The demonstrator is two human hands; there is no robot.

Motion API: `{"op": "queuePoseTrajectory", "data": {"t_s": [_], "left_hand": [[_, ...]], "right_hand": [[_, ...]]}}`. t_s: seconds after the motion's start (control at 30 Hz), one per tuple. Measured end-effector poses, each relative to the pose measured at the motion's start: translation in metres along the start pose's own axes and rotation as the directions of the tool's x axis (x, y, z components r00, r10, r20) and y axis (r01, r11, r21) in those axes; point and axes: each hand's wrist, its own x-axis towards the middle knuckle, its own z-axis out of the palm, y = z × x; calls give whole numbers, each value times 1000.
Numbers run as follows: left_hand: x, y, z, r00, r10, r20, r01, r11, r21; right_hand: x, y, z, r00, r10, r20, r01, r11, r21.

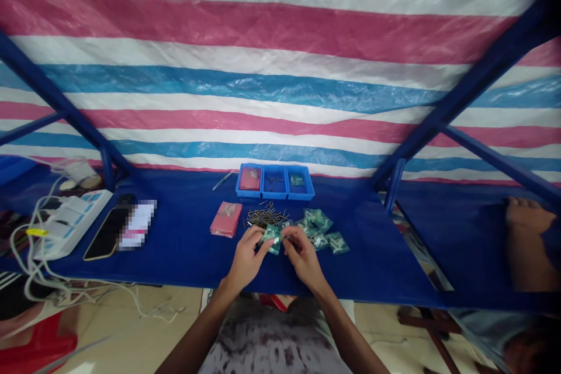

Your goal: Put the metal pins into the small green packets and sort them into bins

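Holding a small green bag (272,236) over the bench (175,266), right on the near side of the heap of bits (264,216). Pinching its left side between thumb and fingers of the left hand (244,257) and closing the fingertips of the right hand (303,257) on its right edge. Can't tell about any bit tucked in those right fingertips, way too small. Probably gripping from both sides to keep floppy film steady without covering the middle. Seems to run lengthwise roughly away from the body, broad face tipped up toward the eyes. Can't make out the open end, with fingers over the edges.

Seeing pink bags (226,220) stacked left of the bits, green bags (318,220) scattered to the right, probably laid out like that for a short reach with either hand. Further back, spotting three blue bins (274,194) side by side: pink stuff in the left, a few bits in the middle, something green in the right. Likely split up to avoid mixing.
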Motion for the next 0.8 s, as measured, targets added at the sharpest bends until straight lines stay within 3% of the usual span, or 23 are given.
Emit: {"op": "queuePoseTrajectory", "data": {"t_s": [0.23,0.47,0.6,0.8], "left_hand": [[-3,-2,-1,996,84,-42,-81,993,83],[-4,5,-2,989,142,-28,-140,987,76],[-4,7,1,987,156,-47,-152,985,81],[-6,5,3,987,158,-13,-155,980,129]], "right_hand": [[1,3,-3,1000,-13,-17,11,997,-82],[1,11,-1,995,91,-38,-87,992,86],[2,6,0,996,77,-48,-67,981,183],[1,3,-1,995,82,-51,-76,991,113]]}}
